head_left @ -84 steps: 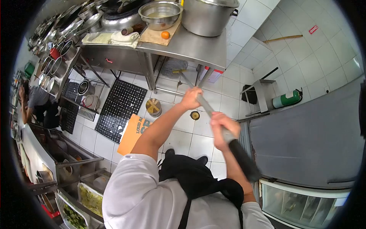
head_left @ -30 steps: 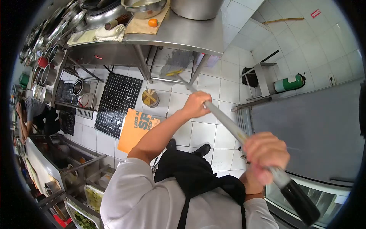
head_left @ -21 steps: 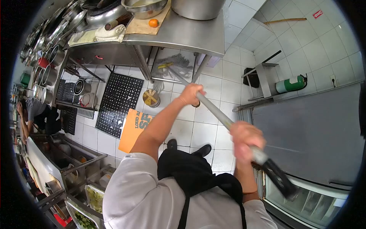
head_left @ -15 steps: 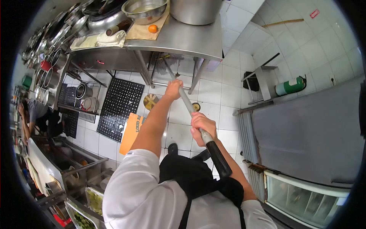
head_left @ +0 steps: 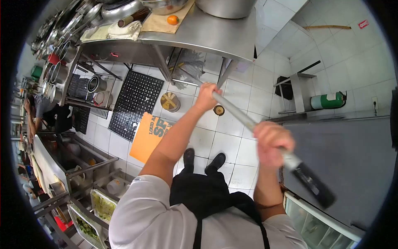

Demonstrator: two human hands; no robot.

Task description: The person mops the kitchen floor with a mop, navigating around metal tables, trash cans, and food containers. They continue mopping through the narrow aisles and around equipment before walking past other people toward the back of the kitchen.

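A commercial kitchen is shown: a stainless steel desk [head_left: 215, 35] is loaded with large pots, metal containers [head_left: 62, 52] are lined up at the left, perforated rubber mats [head_left: 137, 103] are laid on white floor tiles [head_left: 244, 99], and a fire extinguisher [head_left: 329, 101] is kept by the tiled wall.

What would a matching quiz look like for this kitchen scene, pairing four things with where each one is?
Things:
1. mop head
2. orange fruit
3. green cylinder
4. orange sign

Places:
A. on top of the steel table
B. lying flat on the white floor tiles, beside the black mat
C. on the floor under the steel table
D. on its side against the tiled wall at the right

Pairs: 1-C, 2-A, 3-D, 4-B
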